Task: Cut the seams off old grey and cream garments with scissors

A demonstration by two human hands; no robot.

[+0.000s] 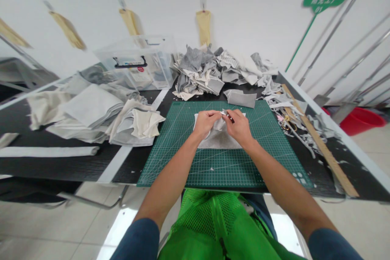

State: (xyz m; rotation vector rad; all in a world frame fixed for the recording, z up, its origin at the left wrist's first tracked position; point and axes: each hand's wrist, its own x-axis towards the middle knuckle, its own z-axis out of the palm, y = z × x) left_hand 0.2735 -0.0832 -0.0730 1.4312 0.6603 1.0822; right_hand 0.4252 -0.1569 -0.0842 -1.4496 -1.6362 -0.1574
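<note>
A grey piece of cloth (219, 141) lies on the green cutting mat (173, 146), its middle bunched up between my hands. My left hand (206, 123) is closed in a pinch on the raised part of this cloth. Closed too, my right hand (237, 126) holds a small shiny silver metal piece (224, 112) at its fingertips, close against the left fingertips. The fingers partly cover the metal piece, so its exact kind cannot be made out.
Beyond the mat lie a folded grey cloth (242, 98) and a heap of fabric scraps (201, 69). Stacked cloths (91, 105) and a clear plastic box (137, 77) stand left. At right are a wooden ruler (323, 146), fabric strips and a red bucket (362, 121) beyond the table.
</note>
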